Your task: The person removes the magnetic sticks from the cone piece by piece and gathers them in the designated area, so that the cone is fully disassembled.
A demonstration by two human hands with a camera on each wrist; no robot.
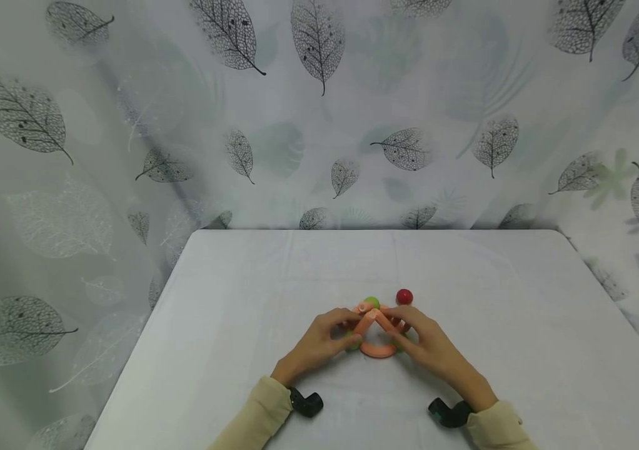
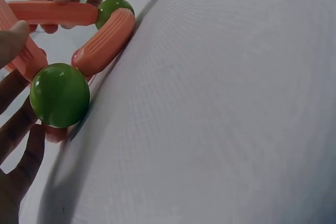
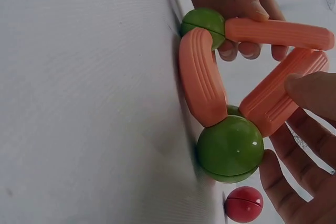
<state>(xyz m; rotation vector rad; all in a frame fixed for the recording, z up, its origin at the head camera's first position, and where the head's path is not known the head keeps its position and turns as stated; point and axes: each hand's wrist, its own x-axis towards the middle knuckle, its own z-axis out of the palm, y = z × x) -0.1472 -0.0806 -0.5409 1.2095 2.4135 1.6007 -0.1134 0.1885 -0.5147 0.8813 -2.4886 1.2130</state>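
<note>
A small frame of orange ribbed rods and green balls stands on the white table (image 1: 274,269). My left hand (image 1: 319,337) pinches the left sloping orange rod (image 1: 363,323), and its lower end meets a green ball (image 2: 60,96). My right hand (image 1: 423,337) holds the right sloping orange rod (image 3: 283,92) between thumb and fingers; below it sits another green ball (image 3: 231,148). The tops of both rods come together in a peak. A curved orange rod (image 1: 378,350) joins the two front balls low down. Behind the peak, a third green ball (image 1: 372,302) shows partly.
A loose-looking red ball (image 1: 404,297) is behind my right hand. Leaf-patterned curtains (image 1: 319,125) hang behind the table and at its sides. A black wrist camera (image 1: 306,404) is on my left wrist, another (image 1: 449,414) on my right.
</note>
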